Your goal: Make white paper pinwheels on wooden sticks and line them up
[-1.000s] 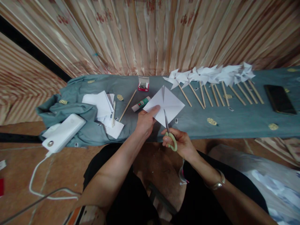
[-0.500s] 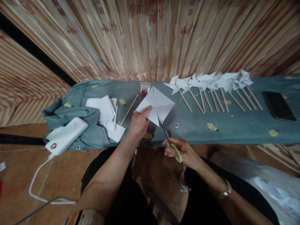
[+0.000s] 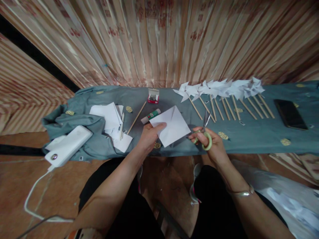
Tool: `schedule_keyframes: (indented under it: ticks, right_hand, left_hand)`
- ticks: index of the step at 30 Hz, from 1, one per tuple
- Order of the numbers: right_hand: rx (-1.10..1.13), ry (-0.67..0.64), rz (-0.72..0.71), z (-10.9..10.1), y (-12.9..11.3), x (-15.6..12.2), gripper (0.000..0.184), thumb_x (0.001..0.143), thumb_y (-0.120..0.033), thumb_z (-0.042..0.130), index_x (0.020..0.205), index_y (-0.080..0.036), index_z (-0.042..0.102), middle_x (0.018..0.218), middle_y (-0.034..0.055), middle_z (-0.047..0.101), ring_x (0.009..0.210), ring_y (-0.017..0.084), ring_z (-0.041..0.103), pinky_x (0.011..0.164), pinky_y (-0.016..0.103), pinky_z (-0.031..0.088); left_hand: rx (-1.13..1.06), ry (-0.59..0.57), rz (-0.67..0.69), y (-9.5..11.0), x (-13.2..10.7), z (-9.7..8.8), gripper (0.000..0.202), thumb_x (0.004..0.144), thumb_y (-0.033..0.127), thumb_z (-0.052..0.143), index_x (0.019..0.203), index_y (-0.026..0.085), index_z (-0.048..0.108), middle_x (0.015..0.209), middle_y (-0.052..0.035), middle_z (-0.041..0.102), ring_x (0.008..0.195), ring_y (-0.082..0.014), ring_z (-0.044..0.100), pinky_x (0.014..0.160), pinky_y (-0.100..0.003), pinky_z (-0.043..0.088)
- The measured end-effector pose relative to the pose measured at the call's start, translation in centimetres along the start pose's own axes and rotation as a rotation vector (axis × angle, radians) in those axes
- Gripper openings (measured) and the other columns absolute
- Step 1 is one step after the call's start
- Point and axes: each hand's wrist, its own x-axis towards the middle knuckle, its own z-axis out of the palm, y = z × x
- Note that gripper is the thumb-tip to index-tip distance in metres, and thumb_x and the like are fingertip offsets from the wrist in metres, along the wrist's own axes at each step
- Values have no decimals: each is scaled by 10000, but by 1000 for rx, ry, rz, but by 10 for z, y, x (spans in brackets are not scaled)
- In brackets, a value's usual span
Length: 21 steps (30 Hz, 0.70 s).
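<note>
My left hand (image 3: 149, 135) pinches a square sheet of white paper (image 3: 171, 127) by its left corner, thumb on top. A slit shows near the sheet's upper corner. Fingers of my right hand (image 3: 211, 142) are wrapped round a pair of scissors (image 3: 206, 139) with pale green handles; the blades point up and away, apart from the paper. Just beyond my left hand lies a glue stick (image 3: 151, 116) with a green label. Behind it stands an open red box (image 3: 153, 97) of small metal pins.
White paper pinwheels (image 3: 221, 88) on wooden sticks lie in a row at the right, beside a black phone (image 3: 290, 114). At the left are paper sheets (image 3: 106, 113), a pencil-like stick (image 3: 122, 126), a wooden stick (image 3: 137, 117) and a white power bank (image 3: 68, 146) with a cable.
The scissors have left the paper's edge and moved right, with their blades now pointing up. The paper has turned and shifted slightly nearer, uncovering the glue stick.
</note>
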Motion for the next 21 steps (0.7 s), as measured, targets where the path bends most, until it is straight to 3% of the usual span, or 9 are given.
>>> schedule_keyframes:
  ticks: [5,11,16,18,21]
  right_hand:
    - [-37,-10,-13,4,-5,8,391,560,-376,833,865,-209,656,650,-56,606,532,79,497,507,211,401]
    - [31,-51,50,13,0,10,409,521,-367,826,834,-208,615,570,-82,544,468,74,433,443,206,342]
    - [50,84,10,17,0,17,372,528,-329,803,820,-204,610,587,-82,563,477,73,440,456,202,342]
    - [76,145,-9,21,0,20,377,518,-319,802,820,-205,605,618,-75,585,506,83,477,485,210,374]
    - [109,173,-19,27,-2,25,389,517,-311,803,833,-211,600,656,-69,605,542,96,513,538,227,420]
  left_hand:
    - [182,-50,-103,-9,-6,0,330,419,303,867,651,122,717,646,-38,715,560,-142,592,601,-268,451]
    - [197,-84,-122,-12,-6,3,366,420,370,877,643,127,717,627,-34,704,566,-142,584,615,-269,459]
    - [-65,-209,-121,-13,-9,11,470,600,541,773,826,131,728,858,-98,743,852,-230,671,794,-326,504]
    - [-97,-245,-102,-14,-12,15,500,616,542,764,906,138,719,966,-109,738,960,-256,661,851,-346,500]
    - [-17,-181,-59,-19,-15,23,479,590,445,811,941,135,709,1010,-106,734,1007,-265,654,907,-366,485]
